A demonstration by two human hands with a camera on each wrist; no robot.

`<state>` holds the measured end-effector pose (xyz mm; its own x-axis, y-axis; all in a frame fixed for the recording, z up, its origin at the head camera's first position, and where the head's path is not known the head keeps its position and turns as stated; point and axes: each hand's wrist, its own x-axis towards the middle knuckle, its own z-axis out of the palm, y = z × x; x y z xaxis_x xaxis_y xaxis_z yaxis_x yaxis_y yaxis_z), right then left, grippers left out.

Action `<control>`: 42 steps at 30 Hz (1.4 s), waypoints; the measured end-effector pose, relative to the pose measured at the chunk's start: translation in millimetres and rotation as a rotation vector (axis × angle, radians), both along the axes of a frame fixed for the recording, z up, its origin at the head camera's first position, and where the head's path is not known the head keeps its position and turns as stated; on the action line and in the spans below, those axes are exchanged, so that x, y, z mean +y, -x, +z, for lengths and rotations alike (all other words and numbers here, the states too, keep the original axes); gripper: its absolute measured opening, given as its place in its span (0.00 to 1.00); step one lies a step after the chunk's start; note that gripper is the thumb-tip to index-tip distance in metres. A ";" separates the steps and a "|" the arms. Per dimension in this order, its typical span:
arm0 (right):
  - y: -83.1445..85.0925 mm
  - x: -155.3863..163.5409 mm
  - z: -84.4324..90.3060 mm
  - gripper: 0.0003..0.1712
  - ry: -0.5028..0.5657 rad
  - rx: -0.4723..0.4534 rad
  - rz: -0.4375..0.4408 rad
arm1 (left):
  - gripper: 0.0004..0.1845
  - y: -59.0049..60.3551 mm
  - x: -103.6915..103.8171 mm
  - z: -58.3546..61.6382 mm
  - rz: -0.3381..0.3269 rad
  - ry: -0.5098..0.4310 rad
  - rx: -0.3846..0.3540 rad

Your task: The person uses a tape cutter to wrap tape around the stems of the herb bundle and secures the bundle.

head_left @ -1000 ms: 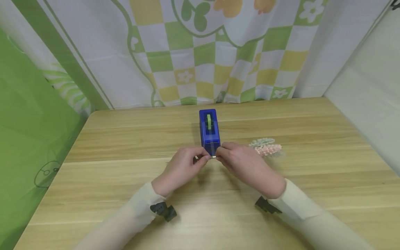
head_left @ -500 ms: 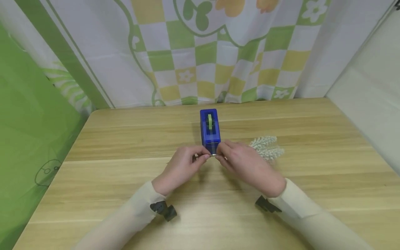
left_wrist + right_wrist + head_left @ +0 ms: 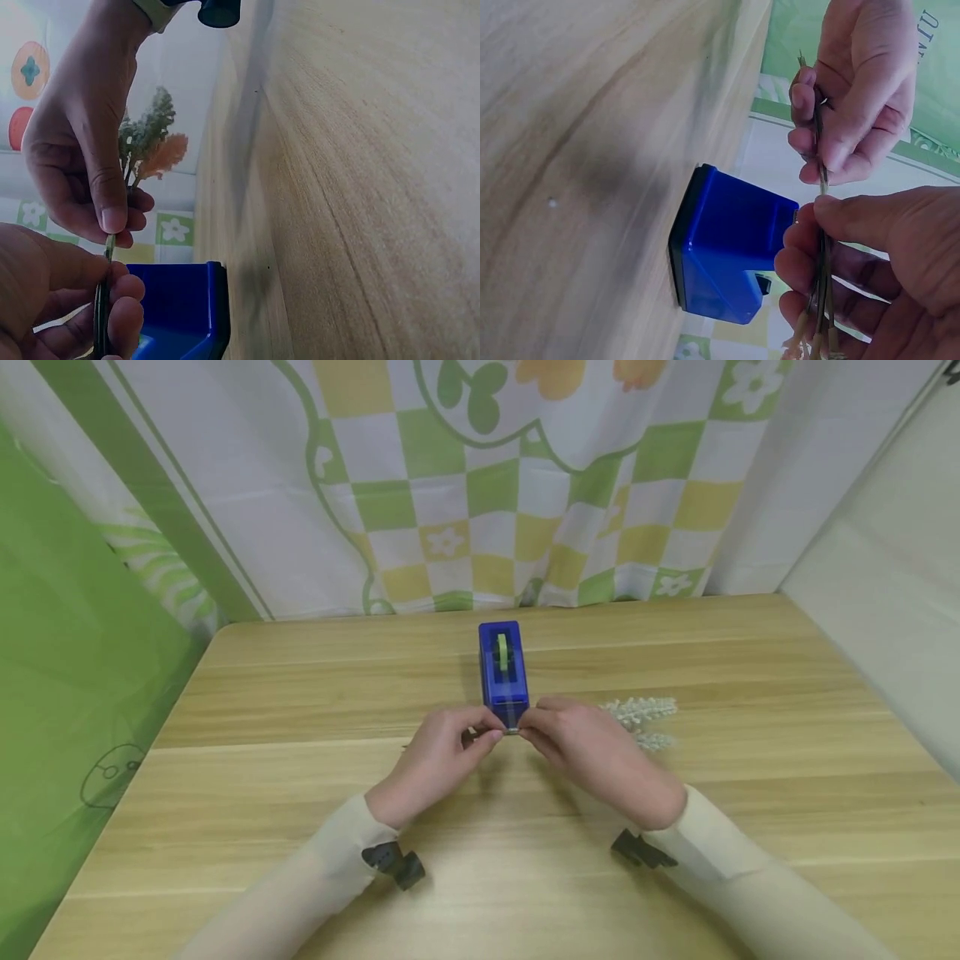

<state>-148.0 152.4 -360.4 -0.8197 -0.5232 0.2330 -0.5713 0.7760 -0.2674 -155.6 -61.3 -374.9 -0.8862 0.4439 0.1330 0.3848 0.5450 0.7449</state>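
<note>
In front of a blue tape dispenser (image 3: pixel 510 685), my left hand (image 3: pixel 438 756) and right hand (image 3: pixel 596 760) meet fingertip to fingertip. Between them they pinch a bundle of thin, dark green flower stems (image 3: pixel 823 259). A pale shiny band of what looks like clear tape (image 3: pixel 824 182) shows on the stems between both thumbs. The flower heads (image 3: pixel 643 710) stick out past my right hand; the left wrist view shows a grey-green spike (image 3: pixel 156 118) and a peach one (image 3: pixel 163 156). My left fingers hold the cut-end side. Palms hide parts of the stems.
A yellow-green tape roll (image 3: pixel 502 652) sits inside the dispenser, which stands on the wooden table (image 3: pixel 315 693). A checked curtain (image 3: pixel 540 510) hangs along the back edge. Green cloth (image 3: pixel 90 652) hangs at the left, and a white wall (image 3: pixel 892 543) is at the right.
The flower heads have turned about the bundle's length: a pink one showed a second ago, and now pale ones are seen, spread apart. Both hands stay in nearly the same place.
</note>
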 end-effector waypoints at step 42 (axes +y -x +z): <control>4.3 -5.2 -3.8 0.04 -0.091 0.119 0.013 | 0.08 8.7 6.8 -1.3 0.044 0.134 0.028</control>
<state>-152.3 147.3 -364.1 -0.7824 -0.5568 0.2791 -0.6046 0.7865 -0.1259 -164.3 -54.5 -376.2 -0.9021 0.4198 0.1003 0.3779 0.6560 0.6533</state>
